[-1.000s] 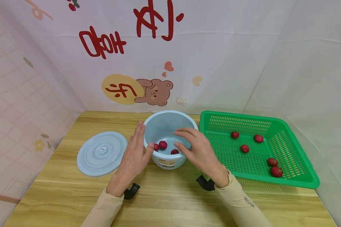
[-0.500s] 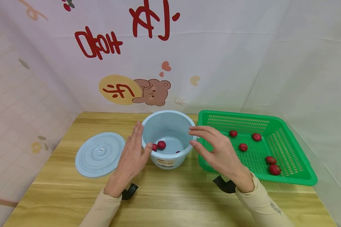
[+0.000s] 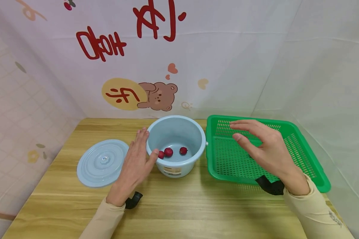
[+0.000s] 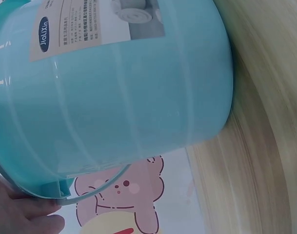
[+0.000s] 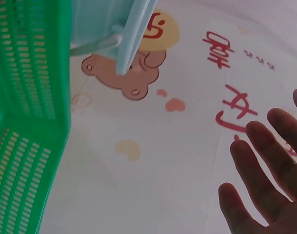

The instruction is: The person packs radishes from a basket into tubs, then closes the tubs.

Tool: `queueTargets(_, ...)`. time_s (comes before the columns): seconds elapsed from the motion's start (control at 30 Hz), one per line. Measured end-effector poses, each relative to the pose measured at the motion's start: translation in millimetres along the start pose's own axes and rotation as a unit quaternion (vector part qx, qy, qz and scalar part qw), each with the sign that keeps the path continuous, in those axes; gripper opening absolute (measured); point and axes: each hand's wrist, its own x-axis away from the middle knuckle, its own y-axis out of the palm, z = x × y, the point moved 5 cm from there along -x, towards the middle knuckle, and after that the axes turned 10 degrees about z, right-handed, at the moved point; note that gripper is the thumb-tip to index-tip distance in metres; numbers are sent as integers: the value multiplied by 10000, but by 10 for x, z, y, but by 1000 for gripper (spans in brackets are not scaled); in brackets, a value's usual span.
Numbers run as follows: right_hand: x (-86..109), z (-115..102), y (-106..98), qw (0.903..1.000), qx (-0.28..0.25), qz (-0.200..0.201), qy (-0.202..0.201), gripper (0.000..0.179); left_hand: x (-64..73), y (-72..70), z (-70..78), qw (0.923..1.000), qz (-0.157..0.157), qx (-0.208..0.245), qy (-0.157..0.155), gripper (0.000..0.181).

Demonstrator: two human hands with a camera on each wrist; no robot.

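Head view. Blue bucket (image 3: 182, 168) stands upright on the wooden table (image 3: 179, 205), toward the middle of the back edge, label (image 3: 172, 171) facing the near side. Three red fruits (image 3: 168, 152) lie on its floor: two side by side at left, one partly behind the rim; the third fruit (image 3: 183, 150) apart, farther right. Left hand (image 3: 135, 162) rests against the left side of the bucket's rim, fingers straight, thumb apart from them. Right hand (image 3: 266, 149) hovers over the green basket (image 3: 210, 159), thumb and fingers well apart, and hides part of the basket floor. Basket sits toward the table's right back corner, just beside the bucket. Blue lid (image 3: 91, 166) lies flat toward the left edge, near the left hand. Beige sleeves (image 3: 103, 217) cover both forearms. Behind the back edge hangs a pale cloth (image 3: 233, 49) printed with a bear (image 3: 160, 96).

Left wrist view. Bucket wall fills most of the field; part of the label shows. Handle (image 4: 97, 191) curves away from the rim; fingers (image 4: 38, 207) lie at the rim beside its hinge.

Right wrist view. Fingers (image 5: 258, 178) spread, apart from the basket's slotted walls and the bucket's rim.
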Motion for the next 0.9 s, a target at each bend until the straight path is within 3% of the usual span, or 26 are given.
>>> queueTargets(0.27,-12,332,-161,9995,279,-92,137,39,-26,22,-25,9999,49,26,-97,75)
queueTargets(0.6,-35,804,-263,9948,237,-562,812,33,-61,41,-51,9995,-217,-31,-206,79)
queueTargets(0.73,-7,1008,-266,9873,246,-890,1289,33,-68,41,-48,9997,-204,38,-153,77)
queueTargets(0.9,59,1278,-240,9707,318,-1417,1917,31,-71,52,-54,9997,-160,85,-151,77)
